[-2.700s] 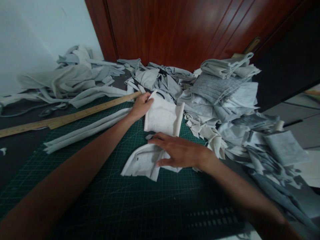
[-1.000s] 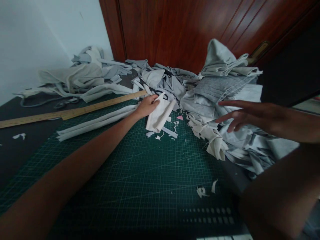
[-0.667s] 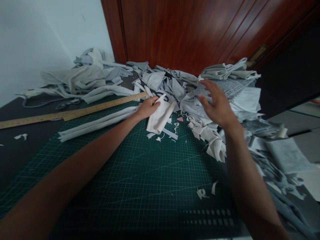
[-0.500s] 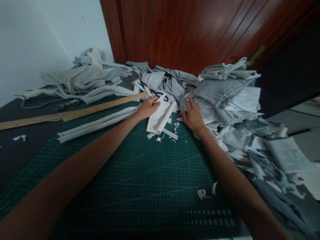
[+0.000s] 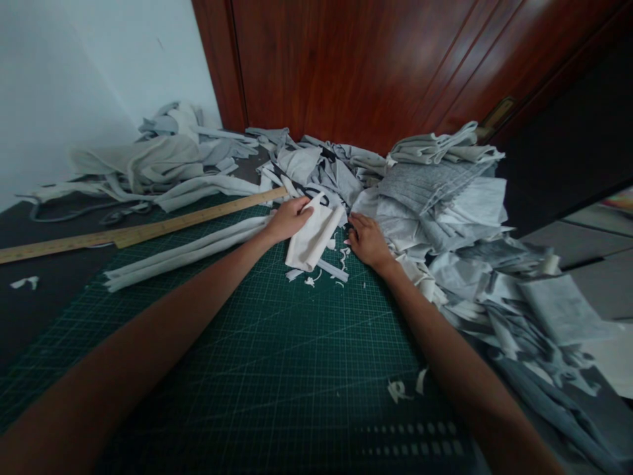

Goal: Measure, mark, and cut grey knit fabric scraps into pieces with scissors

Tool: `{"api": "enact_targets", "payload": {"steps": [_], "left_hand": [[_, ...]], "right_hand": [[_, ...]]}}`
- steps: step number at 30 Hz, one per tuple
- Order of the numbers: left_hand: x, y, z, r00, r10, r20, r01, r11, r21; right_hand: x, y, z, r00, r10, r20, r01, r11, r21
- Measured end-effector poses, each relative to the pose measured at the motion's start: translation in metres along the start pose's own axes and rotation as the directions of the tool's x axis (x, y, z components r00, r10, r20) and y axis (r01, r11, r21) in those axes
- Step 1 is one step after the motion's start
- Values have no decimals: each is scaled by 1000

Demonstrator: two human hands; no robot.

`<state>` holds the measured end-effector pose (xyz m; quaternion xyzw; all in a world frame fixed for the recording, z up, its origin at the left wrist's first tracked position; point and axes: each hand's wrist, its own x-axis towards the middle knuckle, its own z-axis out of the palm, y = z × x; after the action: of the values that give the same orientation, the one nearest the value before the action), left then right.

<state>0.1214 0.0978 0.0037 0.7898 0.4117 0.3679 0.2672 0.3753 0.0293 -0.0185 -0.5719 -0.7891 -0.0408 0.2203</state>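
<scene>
My left hand (image 5: pixel 290 220) pinches the upper left edge of a folded piece of white cloth (image 5: pixel 312 239), which lies over the green cutting mat (image 5: pixel 297 356). Just behind the cloth show the black handles of scissors (image 5: pixel 318 196), partly covered. To the right, my right hand (image 5: pixel 368 239) rests low on the mat with fingers curled over a small pink piece (image 5: pixel 347 242), most of it hidden. Thin curled scraps (image 5: pixel 345 256) and a pale strip (image 5: pixel 332 270) lie between the hands and the cloth.
A long wooden ruler (image 5: pixel 198 218) crosses the mat's left side, beside folded grey strips (image 5: pixel 188 254). Heaped grey cloth (image 5: pixel 148 158) lies at the back left. Stacked cloth (image 5: pixel 430 188) and loose pieces (image 5: pixel 558 303) crowd the right, before a wooden door (image 5: pixel 316 66).
My right hand has come down and left, and its spread fingers have closed over the pink piece. My left hand keeps its hold on the cloth. The view has shifted slightly.
</scene>
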Motion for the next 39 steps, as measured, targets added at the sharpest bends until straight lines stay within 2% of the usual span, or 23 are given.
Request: {"api": "enact_targets", "payload": {"steps": [9, 11, 12, 13, 15, 16, 18, 19, 20, 22, 23, 25, 26, 28, 29, 32, 34, 36, 37, 39], "left_hand": [[-1, 1, -2, 1000, -2, 9, 2, 1000, 3], [-1, 2, -3, 1000, -1, 7, 1, 1000, 1], [-1, 2, -3, 1000, 0, 6, 0, 1000, 1], [-1, 2, -3, 1000, 1, 5, -1, 1000, 0], [-1, 2, -3, 1000, 2, 3, -2, 1000, 0], [-1, 2, -3, 1000, 3, 2, -3, 1000, 1], [-1, 1, -3, 1000, 1, 3, -1, 1000, 3], [-1, 0, -3, 1000, 0, 4, 0, 1000, 4], [-1, 0, -2, 1000, -1, 5, 1, 1000, 5], [0, 0, -2, 1000, -2, 8, 2, 1000, 5], [0, 0, -2, 1000, -1, 9, 1, 1000, 4], [0, 0, -2, 1000, 0, 7, 0, 1000, 3], [0, 0, -2, 1000, 1, 6, -1, 1000, 3], [-1, 0, -2, 1000, 3, 4, -3, 1000, 2], [-1, 0, -2, 1000, 4, 4, -4, 1000, 2], [-1, 0, -2, 1000, 4, 2, -4, 1000, 1], [-1, 0, -2, 1000, 0, -1, 0, 1000, 0], [-1, 0, -2, 1000, -3, -4, 3, 1000, 0], [-1, 0, -2, 1000, -3, -4, 3, 1000, -1], [-1, 0, -2, 1000, -2, -4, 1, 1000, -4]], "right_hand": [[5, 3, -5, 998, 61, 20, -63, 988, 141], [8, 4, -11, 994, 102, 38, -109, 957, 267], [11, 5, -16, 986, 154, 58, -165, 906, 389], [13, 7, -23, 971, 217, 95, -234, 818, 525], [15, 12, -43, 920, 334, 206, -370, 565, 738], [15, 16, -56, 904, 340, 259, -408, 506, 760], [11, 26, -84, 878, 313, 361, -474, 472, 743], [7, 32, -98, 829, 262, 494, -557, 457, 693], [3, 38, -113, 796, 239, 556, -597, 461, 657], [-6, 49, -138, 722, 236, 651, -658, 524, 540], [-10, 52, -148, 711, 264, 652, -660, 572, 488], [-13, 56, -164, 734, 336, 590, -631, 660, 408], [-14, 56, -170, 759, 403, 511, -612, 710, 349], [-12, 53, -178, 798, 531, 284, -592, 777, 214], [-10, 52, -180, 803, 580, 138, -596, 790, 144], [-7, 54, -175, 750, 599, -281, -612, 789, 48], [-5, 62, -164, 683, 580, -444, -576, 801, 160], [-2, 74, -149, 620, 627, -472, -461, 778, 427], [0, 81, -141, 594, 648, -477, -420, 756, 503], [3, 94, -132, 596, 656, -463, -354, 732, 583]]}}
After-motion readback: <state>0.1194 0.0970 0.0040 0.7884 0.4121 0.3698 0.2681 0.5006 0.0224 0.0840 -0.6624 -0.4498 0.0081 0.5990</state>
